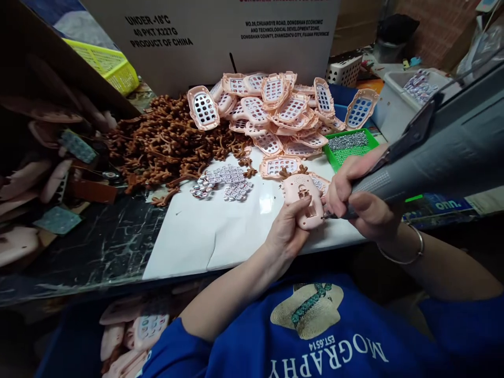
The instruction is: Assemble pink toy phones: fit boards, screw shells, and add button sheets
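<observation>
Casing [296, 190] lies between both hands [287, 230] [372, 210], left gripping it.

Dark marbled tabletop [118, 244], white sheet [181, 239] over it, creased near the front, brown antler-shaped pieces [157, 147] heaped toward the back, pink perforated shells [255, 109] piled beside them, pale button pieces [237, 192] in front, green tray [333, 159] of metal bits [348, 140]

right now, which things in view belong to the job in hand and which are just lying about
Likely in the job:
antlered pink case, in the left hand
grey tool, in the right hand
perforated pink shells
loose brown antlers
pale patterned pieces
green tray of small metal parts

Apparently just lying about:
yellow basket
printed carton
dark bag
</observation>
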A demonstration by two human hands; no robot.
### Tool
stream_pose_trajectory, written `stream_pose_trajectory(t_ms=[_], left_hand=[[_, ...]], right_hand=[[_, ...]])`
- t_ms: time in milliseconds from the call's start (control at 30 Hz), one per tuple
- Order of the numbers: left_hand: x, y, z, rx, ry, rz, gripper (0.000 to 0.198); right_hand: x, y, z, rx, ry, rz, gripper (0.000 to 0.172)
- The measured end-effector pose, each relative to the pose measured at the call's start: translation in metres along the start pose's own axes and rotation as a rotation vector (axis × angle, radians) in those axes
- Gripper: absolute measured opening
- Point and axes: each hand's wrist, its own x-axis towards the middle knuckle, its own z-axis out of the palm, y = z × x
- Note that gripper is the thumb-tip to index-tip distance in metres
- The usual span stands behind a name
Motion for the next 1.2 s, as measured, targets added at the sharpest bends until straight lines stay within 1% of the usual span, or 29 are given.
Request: stream_pose_trajectory(t_ms=[67, 167, 200, 267, 333, 433, 467, 533, 633, 700, 800, 1033, 1200], left_hand=[[0.002, -0.001, 0.002, 0.022, 0.018, -0.009, 0.032], [0.004, -0.005, 0.007, 0.051, 0.030, -0.013, 0.032], [0.005, -0.006, 0.008, 0.059, 0.027, -0.006, 0.033], [0.006, -0.007, 0.010, 0.091, 0.009, 0.025, 0.033], [0.007, -0.008, 0.010, 0.146, -0.004, 0.064, 0.034], [0.007, -0.005, 0.006, 0.211, 0.012, 0.111, 0.038], [0.007, -0.004, 0.005, 0.217, 0.022, 0.112, 0.039], [0.005, -0.002, 0.004, 0.219, 0.035, 0.101, 0.040], [0.002, -0.002, 0.004, 0.213, 0.036, 0.065, 0.036], [0.002, -0.003, 0.004, 0.204, 0.021, 0.045, 0.033], [0.002, -0.004, 0.005, 0.197, 0.008, 0.034, 0.032], [0.002, -0.004, 0.004, 0.161, 0.023, 0.002, 0.029], [0.001, -0.003, 0.002, 0.144, 0.043, -0.005, 0.026]], right_hand=[[-0.002, 0.003, -0.003, -0.007, -0.008, 0.053, 0.028], [0.000, 0.001, -0.005, 0.118, 0.008, 0.044, 0.019], [0.001, -0.002, -0.006, 0.164, 0.012, 0.040, 0.019], [0.008, -0.007, -0.012, 0.196, 0.035, 0.037, 0.026], [0.016, -0.011, -0.024, 0.127, 0.120, -0.014, 0.031], [0.029, -0.005, -0.054, -0.114, 0.337, -0.144, 0.028], [0.032, 0.001, -0.065, -0.189, 0.400, -0.173, 0.027], [0.038, 0.015, -0.085, -0.270, 0.480, -0.201, 0.028], [0.042, 0.036, -0.104, -0.283, 0.548, -0.179, 0.032], [0.043, 0.045, -0.108, -0.277, 0.564, -0.165, 0.032], [0.043, 0.051, -0.108, -0.257, 0.553, -0.166, 0.029], [0.042, 0.055, -0.109, -0.225, 0.517, -0.167, 0.022], [0.044, 0.054, -0.109, -0.225, 0.523, -0.163, 0.026]])
